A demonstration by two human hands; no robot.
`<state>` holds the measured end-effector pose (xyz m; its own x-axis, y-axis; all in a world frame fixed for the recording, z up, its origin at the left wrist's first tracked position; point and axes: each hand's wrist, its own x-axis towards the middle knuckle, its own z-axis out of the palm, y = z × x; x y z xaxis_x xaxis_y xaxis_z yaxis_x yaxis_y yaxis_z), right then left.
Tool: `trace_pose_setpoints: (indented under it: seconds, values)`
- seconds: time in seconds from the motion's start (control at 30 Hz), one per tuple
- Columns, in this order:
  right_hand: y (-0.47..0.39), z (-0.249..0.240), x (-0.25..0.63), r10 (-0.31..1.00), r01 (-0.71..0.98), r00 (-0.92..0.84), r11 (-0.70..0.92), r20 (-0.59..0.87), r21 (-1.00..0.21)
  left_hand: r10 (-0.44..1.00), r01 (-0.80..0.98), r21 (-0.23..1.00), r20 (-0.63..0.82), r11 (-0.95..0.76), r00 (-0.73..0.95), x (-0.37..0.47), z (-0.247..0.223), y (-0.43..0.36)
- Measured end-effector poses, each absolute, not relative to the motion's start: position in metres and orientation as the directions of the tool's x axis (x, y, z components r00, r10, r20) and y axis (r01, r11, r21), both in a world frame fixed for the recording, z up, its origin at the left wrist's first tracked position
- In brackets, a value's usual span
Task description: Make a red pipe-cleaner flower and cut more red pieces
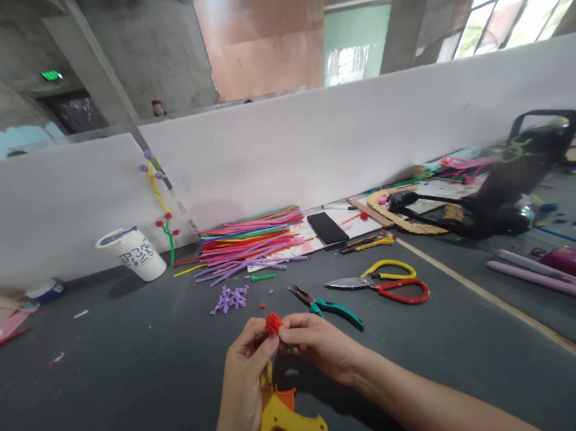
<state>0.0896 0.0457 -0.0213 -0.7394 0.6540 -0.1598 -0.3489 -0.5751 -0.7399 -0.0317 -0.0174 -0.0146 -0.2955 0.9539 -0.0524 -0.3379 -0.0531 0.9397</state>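
Observation:
A small red pipe-cleaner flower (274, 323) with a bit of green below it is pinched between both hands at the front middle. My left hand (246, 367) is closed on its left side, thumb and fingers against the red part. From the right, my right hand (320, 340) grips it near the green part with thumb and forefinger. A yellow glue gun (293, 424) with an orange trigger lies just below and partly behind the left hand; whether that hand touches it I cannot tell. Pliers with teal handles (340, 312) rest beyond the right hand.
Red-and-yellow-handled scissors (404, 291), cut purple pieces (230, 299) and a pipe-cleaner bundle (251, 244) lie ahead. Behind are a phone (328, 228), craft knives (368, 244) and a white cup (141, 257). A black stand (503, 176) is at right, before a white partition (284, 151).

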Motion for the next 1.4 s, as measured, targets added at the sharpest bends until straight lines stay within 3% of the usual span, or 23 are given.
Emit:
trace_pose_setpoints:
  seconds: [0.1,0.2,0.27,0.33,0.4,0.5,0.63,0.83,0.93,1.13,1.27,1.4]
  values:
    - [0.043,-0.018,0.088,0.652,-0.326,-0.742,-0.556,-0.157,-0.765,0.956,-0.366,0.93,-0.075,-0.036,-0.285,-0.031,-0.015,-0.02]
    - [0.043,-0.012,0.089,0.693,-0.273,-0.71,-0.437,-0.127,-0.857,0.943,-0.255,0.964,-0.014,-0.076,-0.333,-0.032,-0.011,-0.021]
    - [0.044,-0.007,0.092,0.79,-0.215,-0.612,-0.196,-0.024,-0.957,0.92,-0.066,0.99,0.09,-0.124,-0.381,-0.033,-0.008,-0.022]
    - [0.045,0.0,0.097,0.857,-0.13,-0.475,0.155,0.199,-0.979,0.892,0.149,0.975,0.21,-0.163,-0.4,-0.035,-0.006,-0.023]
    - [0.044,0.006,0.102,0.797,-0.042,-0.399,0.478,0.454,-0.877,0.869,0.303,0.932,0.31,-0.199,-0.385,-0.036,-0.004,-0.025]
    - [0.039,0.013,0.108,0.631,0.001,-0.441,0.711,0.638,-0.703,0.856,0.427,0.872,0.398,-0.24,-0.331,-0.035,-0.003,-0.027]
    - [0.034,0.015,0.109,0.583,0.045,-0.491,0.759,0.648,-0.649,0.837,0.567,0.779,0.479,-0.266,-0.266,-0.033,-0.003,-0.029]
    - [0.034,0.012,0.108,0.65,0.055,-0.469,0.697,0.597,-0.715,0.76,0.772,0.533,0.642,-0.347,-0.101,-0.037,-0.007,-0.03]
    - [0.034,0.011,0.107,0.674,0.078,-0.464,0.678,0.575,-0.731,0.751,0.799,0.485,0.657,-0.355,-0.064,-0.039,-0.01,-0.031]
    - [0.033,0.008,0.107,0.675,0.113,-0.467,0.686,0.571,-0.719,0.808,0.671,0.669,0.563,-0.321,-0.175,-0.036,-0.011,-0.035]
    - [0.033,0.008,0.108,0.653,0.099,-0.462,0.711,0.601,-0.696,0.863,0.419,0.856,0.433,-0.304,-0.259,-0.034,-0.007,-0.036]
    - [0.033,0.01,0.109,0.617,0.088,-0.482,0.741,0.622,-0.666,0.91,0.129,0.968,0.245,-0.213,-0.334,-0.034,-0.004,-0.034]
